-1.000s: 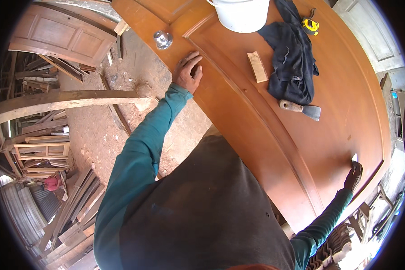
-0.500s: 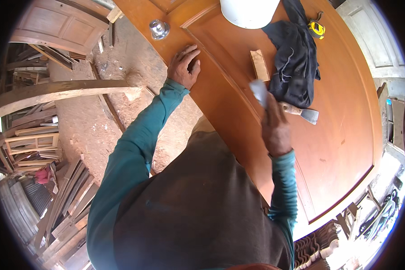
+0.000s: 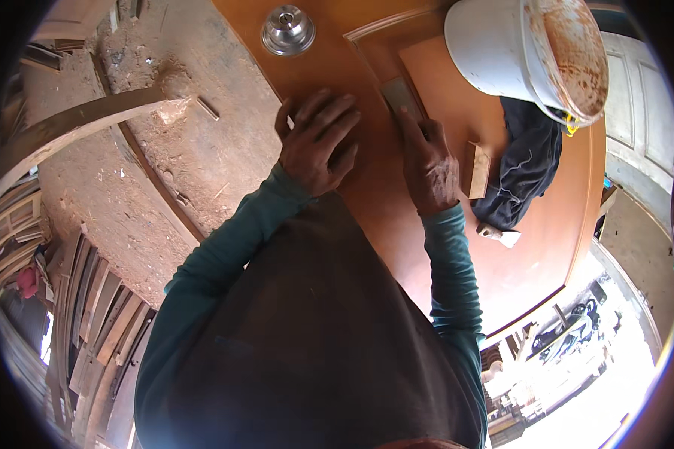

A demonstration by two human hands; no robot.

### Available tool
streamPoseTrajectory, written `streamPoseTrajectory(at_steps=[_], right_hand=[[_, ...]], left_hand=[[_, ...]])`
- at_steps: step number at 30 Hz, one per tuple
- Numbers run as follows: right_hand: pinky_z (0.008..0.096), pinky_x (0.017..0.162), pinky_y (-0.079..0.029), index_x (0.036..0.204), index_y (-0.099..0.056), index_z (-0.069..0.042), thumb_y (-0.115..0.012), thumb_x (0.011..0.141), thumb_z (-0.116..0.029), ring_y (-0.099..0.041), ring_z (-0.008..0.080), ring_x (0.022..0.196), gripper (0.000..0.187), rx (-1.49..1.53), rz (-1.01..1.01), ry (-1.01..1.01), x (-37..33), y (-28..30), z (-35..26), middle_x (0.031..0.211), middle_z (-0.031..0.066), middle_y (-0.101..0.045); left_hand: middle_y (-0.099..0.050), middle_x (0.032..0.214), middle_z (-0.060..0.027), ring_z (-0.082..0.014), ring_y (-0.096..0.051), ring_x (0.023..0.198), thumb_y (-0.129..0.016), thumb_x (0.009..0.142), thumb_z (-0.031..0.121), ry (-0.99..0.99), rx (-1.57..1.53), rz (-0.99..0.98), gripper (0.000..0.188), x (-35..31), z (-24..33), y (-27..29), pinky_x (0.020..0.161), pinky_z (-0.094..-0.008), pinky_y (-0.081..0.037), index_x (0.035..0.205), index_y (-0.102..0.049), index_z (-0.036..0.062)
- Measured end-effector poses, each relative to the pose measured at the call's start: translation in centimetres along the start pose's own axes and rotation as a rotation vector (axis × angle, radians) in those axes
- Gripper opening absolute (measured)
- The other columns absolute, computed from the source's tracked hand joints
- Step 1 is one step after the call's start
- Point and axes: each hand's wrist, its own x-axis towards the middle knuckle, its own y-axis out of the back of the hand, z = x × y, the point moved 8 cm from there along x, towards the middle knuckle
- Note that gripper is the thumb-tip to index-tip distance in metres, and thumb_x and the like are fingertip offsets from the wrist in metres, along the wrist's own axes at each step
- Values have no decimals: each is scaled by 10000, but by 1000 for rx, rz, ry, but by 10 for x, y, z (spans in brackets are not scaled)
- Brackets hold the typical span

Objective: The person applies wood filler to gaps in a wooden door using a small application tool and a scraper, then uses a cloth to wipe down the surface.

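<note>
A brown wooden panel door [image 3: 382, 239] lies flat in front of me, with a round metal doorknob [image 3: 288, 31] near its far left edge. My right hand [image 3: 433, 166] grips a putty knife [image 3: 400, 97], its flat grey blade lying along the moulding of the door panel. The handle is hidden in my fist. My left hand [image 3: 318, 146] is open above the door's left edge, below the knob, with its fingers spread and nothing in them. Whether its fingertips touch the wood, I cannot tell.
A white bucket [image 3: 490, 49], stained brown inside, is at the far right of the door. Near it lie a black cloth [image 3: 528, 172], a wooden block [image 3: 479, 170] and a second putty knife [image 3: 498, 235]. A wooden beam [image 3: 75, 129] and stacked timber [image 3: 101, 329] are on the left.
My right hand has brought the putty knife from beside the cloth to the panel moulding, closer to my left hand. My left fingers are more spread. The view has shifted, showing more of the bucket.
</note>
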Motion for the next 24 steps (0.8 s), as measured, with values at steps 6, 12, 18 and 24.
streamPoseTrajectory(at_steps=[6,12,18,24], right_hand=[[462,687,-564,1380,-587,-156,-566,893,-5,-667,358,820,511,-40,-33,56,42,-5,-22,1028,158,-590],[462,747,-572,1432,-533,-183,-542,869,38,-662,352,929,605,-85,-148,17,57,-5,-29,1103,177,-568],[460,682,-563,1417,-539,-164,-545,891,20,-650,355,838,558,-105,-111,79,69,-1,-39,1032,170,-555],[458,637,-554,1409,-545,-145,-568,893,-9,-639,364,786,534,-66,-68,86,84,-6,-43,1002,174,-543]], left_hand=[[-523,1468,-99,-339,-405,1400,-725,791,249,98,-36,11,554,11,-43,12,1168,-554,-189,1319,-635,106],[-516,1441,-187,-425,-411,1370,-724,767,206,50,-164,36,571,16,-50,10,1140,-585,-282,1310,-624,60],[-527,1401,-214,-454,-462,1304,-692,779,165,50,-238,30,542,19,-56,10,1136,-550,-355,1296,-614,21],[-547,1364,-207,-447,-496,1268,-670,793,166,18,-256,99,500,22,-56,12,1092,-551,-394,1270,-626,19]])
